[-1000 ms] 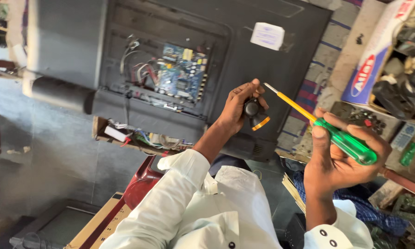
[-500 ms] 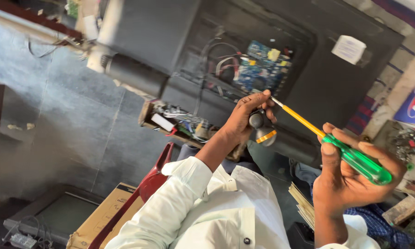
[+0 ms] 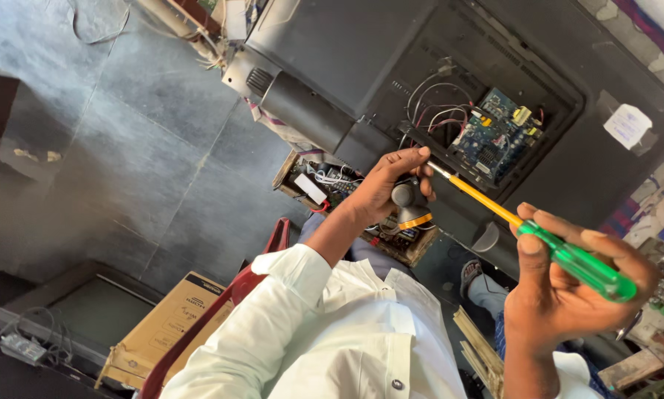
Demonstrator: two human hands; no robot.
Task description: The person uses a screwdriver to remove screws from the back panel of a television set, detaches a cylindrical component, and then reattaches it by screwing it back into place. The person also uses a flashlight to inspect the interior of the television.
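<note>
My left hand is closed around a small black part with an orange band, held up in front of me. My right hand grips the green handle of a screwdriver; its yellow shaft runs up and left, and the metal tip meets the fingers of my left hand. Behind both hands stands the open back of a black television, with a blue circuit board and loose wires showing in its recess.
A wooden tray of electronic parts lies under my left hand. A cardboard box and a red chair frame are at lower left, beside a dark flat screen on the grey floor. Cluttered parts sit at the right edge.
The view has swung, so the television and floor now sit more to the right and tilted. Both hands keep the same hold, with the screwdriver tip staying at the left fingers.
</note>
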